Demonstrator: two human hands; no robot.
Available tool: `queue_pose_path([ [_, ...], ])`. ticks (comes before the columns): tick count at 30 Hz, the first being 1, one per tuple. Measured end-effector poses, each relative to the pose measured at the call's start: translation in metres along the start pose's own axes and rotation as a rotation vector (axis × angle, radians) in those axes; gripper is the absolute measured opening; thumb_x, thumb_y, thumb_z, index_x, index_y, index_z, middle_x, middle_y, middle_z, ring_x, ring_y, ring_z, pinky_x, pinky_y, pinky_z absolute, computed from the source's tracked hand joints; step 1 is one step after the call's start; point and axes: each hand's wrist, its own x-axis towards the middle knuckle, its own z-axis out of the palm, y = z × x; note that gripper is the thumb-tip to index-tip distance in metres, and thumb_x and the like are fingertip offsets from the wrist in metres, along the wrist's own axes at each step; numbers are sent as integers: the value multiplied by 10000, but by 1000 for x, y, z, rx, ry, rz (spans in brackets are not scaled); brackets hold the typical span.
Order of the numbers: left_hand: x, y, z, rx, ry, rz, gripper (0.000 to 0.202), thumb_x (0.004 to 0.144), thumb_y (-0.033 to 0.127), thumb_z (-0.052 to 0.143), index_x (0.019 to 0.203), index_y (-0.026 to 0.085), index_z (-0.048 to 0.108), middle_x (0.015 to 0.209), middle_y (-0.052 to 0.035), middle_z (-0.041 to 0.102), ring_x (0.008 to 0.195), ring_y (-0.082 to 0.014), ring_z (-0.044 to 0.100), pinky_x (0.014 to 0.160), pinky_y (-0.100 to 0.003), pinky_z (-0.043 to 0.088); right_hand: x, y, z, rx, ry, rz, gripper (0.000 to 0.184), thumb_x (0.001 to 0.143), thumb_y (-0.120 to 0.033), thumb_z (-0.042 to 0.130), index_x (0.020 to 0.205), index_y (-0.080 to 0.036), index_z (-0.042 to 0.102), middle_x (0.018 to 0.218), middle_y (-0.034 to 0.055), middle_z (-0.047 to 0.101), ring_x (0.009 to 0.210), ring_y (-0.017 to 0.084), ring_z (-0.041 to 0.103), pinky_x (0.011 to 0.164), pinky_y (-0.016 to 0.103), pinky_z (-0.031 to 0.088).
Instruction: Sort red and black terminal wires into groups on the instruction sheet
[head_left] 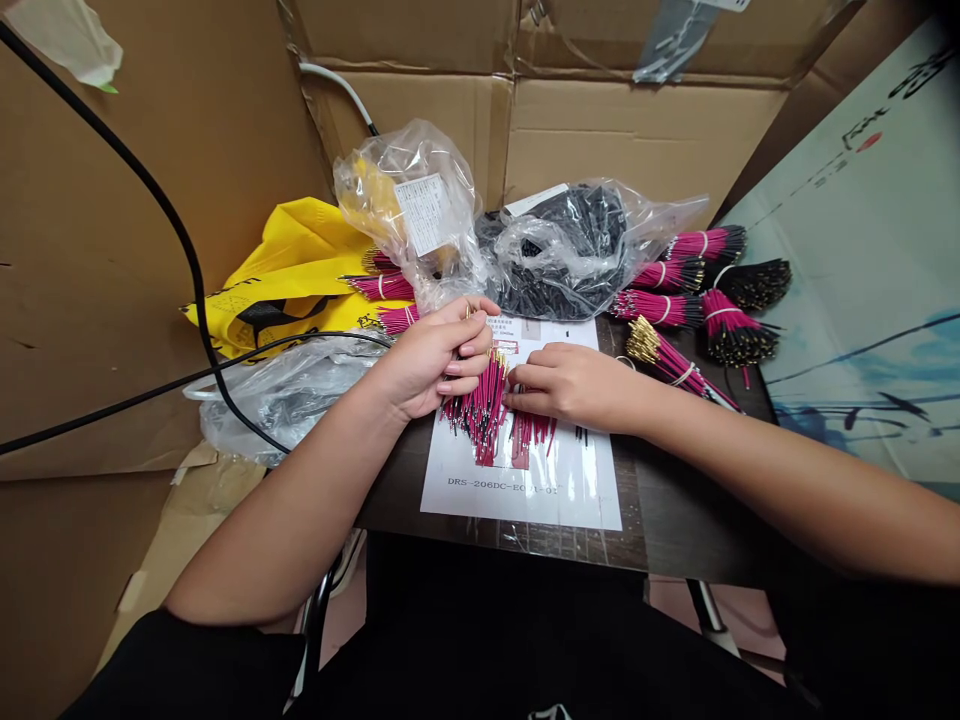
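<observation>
My left hand [442, 355] is closed, its fingers curled and the thumb pressed near the index finger. Small gold tips of wires show between these fingers; the rest of what it grips is hidden. Against its fingertips lies a bunch of pink and black wires [480, 405] with gold and silver ends, over a printed sheet [450, 495]. From the right, my right hand [574, 385] reaches in with its fingers bent together at the edge of the loose pink wires [534, 430]. Its fingertips touch the wires, partly hidden by the hand.
Behind the hands lie a plastic bag of black wires [555, 250] and a clear bag with yellow contents [409, 210]. Tied wire bundles [742, 328] lie at the right. A yellow bag [281, 270] and black cable [180, 225] are left. Cardboard walls [637, 150] enclose the table.
</observation>
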Motion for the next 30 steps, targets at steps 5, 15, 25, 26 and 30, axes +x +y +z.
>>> queue_pose_path([
  [5,-1,-1,1,16,11,0,56,1006,169,493,1014,222,511,631,88,346,371,-33,264,303,-97,186,5,0,-3,-49,-26,-2,232,1046,-150,454,930,-175,653,856,37,589,733,160,484,677,332,333],
  [15,0,-2,1,39,20,0,66,1002,162,494,1022,219,523,628,83,352,382,-31,247,321,-100,153,21,-1,-10,-139,-111,-175,255,1036,-134,433,853,-178,606,822,28,571,749,180,520,658,354,336],
  [25,-1,-1,3,31,59,14,176,990,140,494,1151,199,536,629,80,364,396,-35,250,335,-114,146,-1,2,-28,-232,62,-90,177,1032,-161,476,945,-214,621,850,15,596,730,163,491,638,336,359],
  [26,-2,-2,4,30,61,19,179,986,135,495,1148,200,534,631,79,366,398,-35,252,338,-115,145,-13,0,-33,-265,102,-31,174,1024,-162,494,933,-226,628,829,10,598,703,157,473,627,335,350],
  [30,-5,-8,20,2,83,21,184,968,107,483,1117,208,517,635,77,363,410,-41,268,361,-121,164,-65,-15,-38,-288,85,94,136,982,-150,572,955,-246,665,831,14,638,669,150,459,613,337,365],
])
